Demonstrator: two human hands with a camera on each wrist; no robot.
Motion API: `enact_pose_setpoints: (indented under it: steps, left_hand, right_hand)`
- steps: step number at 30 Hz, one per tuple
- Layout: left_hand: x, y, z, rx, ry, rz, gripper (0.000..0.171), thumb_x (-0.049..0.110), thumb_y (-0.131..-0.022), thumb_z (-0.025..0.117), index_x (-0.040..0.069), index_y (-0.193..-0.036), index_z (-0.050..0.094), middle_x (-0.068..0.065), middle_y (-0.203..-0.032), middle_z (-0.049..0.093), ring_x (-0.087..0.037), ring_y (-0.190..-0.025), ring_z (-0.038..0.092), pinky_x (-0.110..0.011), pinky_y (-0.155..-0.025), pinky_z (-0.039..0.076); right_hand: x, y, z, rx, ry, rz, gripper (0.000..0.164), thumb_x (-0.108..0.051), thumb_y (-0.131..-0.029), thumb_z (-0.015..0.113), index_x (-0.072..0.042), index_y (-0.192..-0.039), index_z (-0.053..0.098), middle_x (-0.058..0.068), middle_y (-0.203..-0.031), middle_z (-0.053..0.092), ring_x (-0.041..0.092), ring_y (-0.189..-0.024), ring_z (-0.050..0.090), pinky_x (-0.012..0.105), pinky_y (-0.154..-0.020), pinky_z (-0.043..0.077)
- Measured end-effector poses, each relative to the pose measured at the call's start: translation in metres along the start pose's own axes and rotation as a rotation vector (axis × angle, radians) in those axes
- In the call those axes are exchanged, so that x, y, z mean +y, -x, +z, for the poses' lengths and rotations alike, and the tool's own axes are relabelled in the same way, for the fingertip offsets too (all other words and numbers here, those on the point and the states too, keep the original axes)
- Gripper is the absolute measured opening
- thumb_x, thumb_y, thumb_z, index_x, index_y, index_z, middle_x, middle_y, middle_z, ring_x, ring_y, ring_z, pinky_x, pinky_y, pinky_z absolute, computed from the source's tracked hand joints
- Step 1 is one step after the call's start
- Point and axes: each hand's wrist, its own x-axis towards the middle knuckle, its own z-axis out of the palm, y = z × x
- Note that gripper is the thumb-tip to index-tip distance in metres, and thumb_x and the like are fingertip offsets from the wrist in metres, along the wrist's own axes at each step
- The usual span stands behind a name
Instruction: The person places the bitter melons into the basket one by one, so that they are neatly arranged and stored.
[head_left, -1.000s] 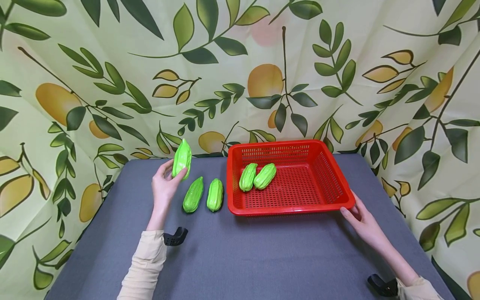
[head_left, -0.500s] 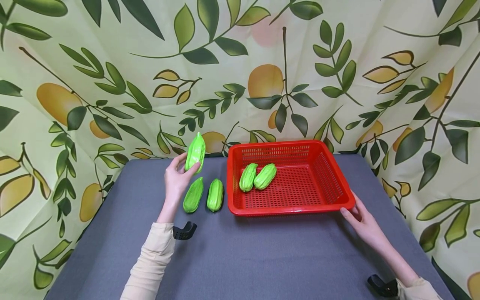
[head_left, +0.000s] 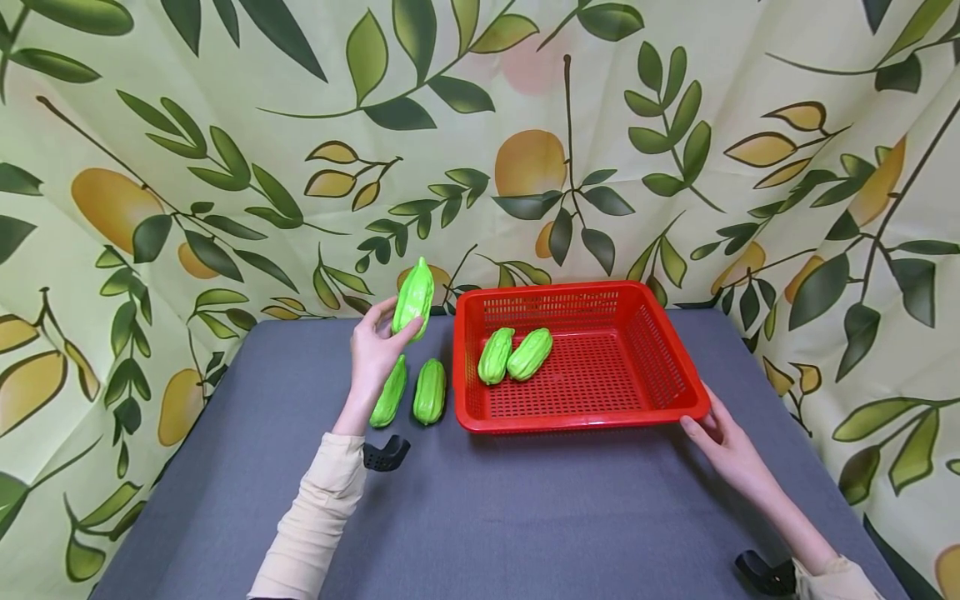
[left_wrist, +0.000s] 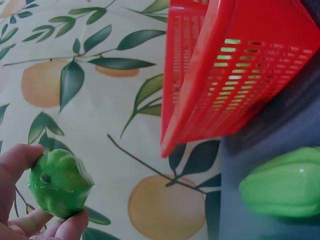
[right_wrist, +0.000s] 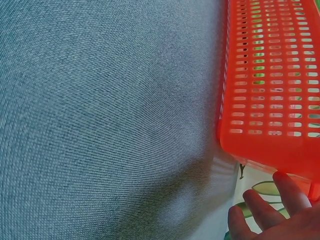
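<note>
My left hand (head_left: 377, 346) pinches a ribbed green bitter melon (head_left: 415, 298) between thumb and fingers, pointed end up, raised at the table's far side. Seen end-on in the left wrist view, the same bitter melon (left_wrist: 60, 185) has its stub toward the camera. Below that hand lie a bitter melon (head_left: 388, 396), partly hidden by it, and another (head_left: 429, 392) beside the red basket (head_left: 570, 419). Inside the basket, at its left, rest two more, one (head_left: 496, 356) left of the other (head_left: 530, 352). My right hand (head_left: 726, 442) holds the basket's front right corner, thumb at the rim.
Grey cloth covers the table (head_left: 525, 517). A leaf-and-fruit printed curtain (head_left: 450, 167) hangs behind it and along both sides. Black wrist mounts (head_left: 386, 454) sit at both wrists.
My left hand has moved right with the bitter melon and slightly farther up in the view, now overlapping one melon on the table. The right hand and basket stay put.
</note>
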Motion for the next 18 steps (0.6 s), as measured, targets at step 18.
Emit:
enact_pose_setpoints:
  steps: [18]
  left_hand:
    - [0.012,-0.008,0.034,-0.064,0.038,0.065,0.055,0.007,-0.08,0.074,-0.001,-0.13,0.052,-0.022,-0.129,0.056,-0.031,-0.121,0.056,-0.039,-0.098,0.048]
  right_hand:
    - [0.0,0.0,-0.002,-0.008,0.008,0.019,0.073,-0.02,-0.095,0.056,-0.019,-0.154,0.012,0.031,-0.136,0.046,-0.035,-0.102,0.031,0.001,-0.078,0.034]
